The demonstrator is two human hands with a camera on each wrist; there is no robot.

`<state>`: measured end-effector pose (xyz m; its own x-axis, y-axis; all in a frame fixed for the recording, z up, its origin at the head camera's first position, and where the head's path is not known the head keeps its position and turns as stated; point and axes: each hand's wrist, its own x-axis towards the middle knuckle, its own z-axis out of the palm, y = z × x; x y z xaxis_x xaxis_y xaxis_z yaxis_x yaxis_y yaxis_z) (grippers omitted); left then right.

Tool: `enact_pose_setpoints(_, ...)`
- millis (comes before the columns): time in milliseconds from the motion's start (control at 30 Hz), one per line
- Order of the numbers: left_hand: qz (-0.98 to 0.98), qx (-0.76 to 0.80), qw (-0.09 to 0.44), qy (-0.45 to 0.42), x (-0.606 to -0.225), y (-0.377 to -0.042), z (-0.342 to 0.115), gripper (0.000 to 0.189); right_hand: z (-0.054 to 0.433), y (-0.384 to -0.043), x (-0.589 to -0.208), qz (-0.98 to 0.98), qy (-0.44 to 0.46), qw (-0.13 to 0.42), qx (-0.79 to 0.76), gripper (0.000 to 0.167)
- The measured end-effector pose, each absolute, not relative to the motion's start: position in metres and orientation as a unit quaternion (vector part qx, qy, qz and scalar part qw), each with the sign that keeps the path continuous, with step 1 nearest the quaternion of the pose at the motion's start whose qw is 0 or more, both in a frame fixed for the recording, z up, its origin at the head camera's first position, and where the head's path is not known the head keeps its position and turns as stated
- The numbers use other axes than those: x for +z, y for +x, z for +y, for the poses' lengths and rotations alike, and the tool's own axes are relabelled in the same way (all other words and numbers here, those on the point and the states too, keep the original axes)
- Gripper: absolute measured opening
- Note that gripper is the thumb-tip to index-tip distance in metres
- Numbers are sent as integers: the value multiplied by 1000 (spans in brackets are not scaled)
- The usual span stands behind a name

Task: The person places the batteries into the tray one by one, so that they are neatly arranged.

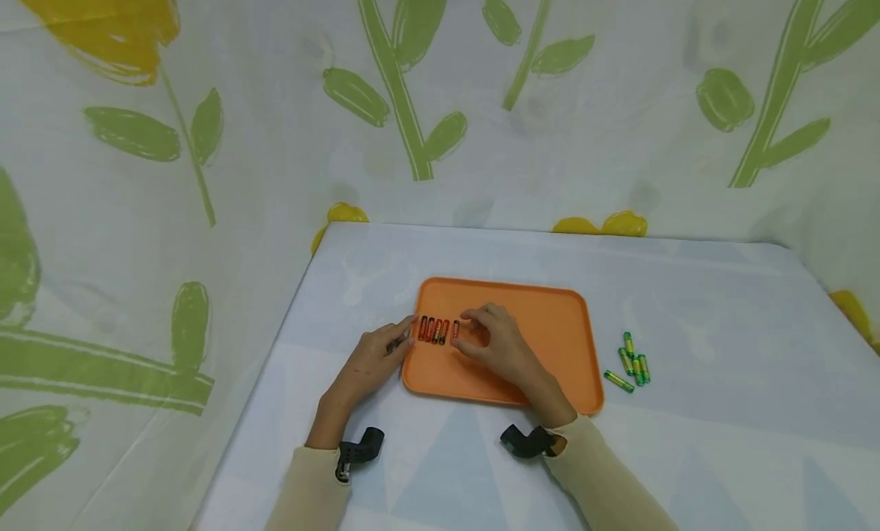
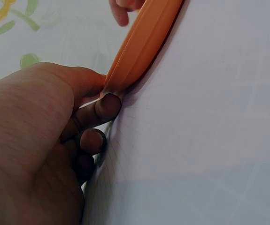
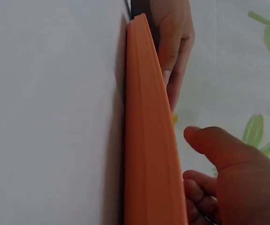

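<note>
The left hand (image 1: 371,359) is pinching the orange tray (image 1: 550,340) by its left rim, seemingly steadying it; the right hand (image 1: 503,349) is bracketing a lone red battery (image 1: 456,329) inside, beside the battery row (image 1: 430,330), pinch unclear.

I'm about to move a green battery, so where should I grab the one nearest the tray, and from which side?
I'd pinch that battery across its middle, coming down from above onto its long sides. It lies flat and slantwise, its long sides look clear, and the other green batteries lie farther from the tray.
</note>
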<state>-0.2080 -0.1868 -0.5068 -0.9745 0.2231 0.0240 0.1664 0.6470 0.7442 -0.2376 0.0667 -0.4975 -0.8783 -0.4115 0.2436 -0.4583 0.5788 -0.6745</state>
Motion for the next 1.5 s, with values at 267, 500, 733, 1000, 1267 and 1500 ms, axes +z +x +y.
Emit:
enact_pose_setpoints(267,909,402,36,106,-507,-208,-186,48,84,-216,-475,-891,284,42,352,37)
enact_pose_setpoints(500,909,404,44,90,-511,-206,-188,48,124,-198,-463,-882,336,83,320,33)
enact_pose_setpoints(733,904,415,39,95,-510,-204,-190,48,170,-191,-457,-873,378,132,278,37)
enact_pose_setpoints(1000,902,417,38,101,-512,-205,-191,48,215,-184,-448,-888,381,124,226,41)
enact_pose_setpoints(1267,899,423,39,111,-509,-206,-187,48,257,-177,-443,-919,350,68,169,33)
enact_pose_setpoints(1500,901,418,33,108,-508,-207,-186,48,281,-180,-440,-915,384,63,104,46)
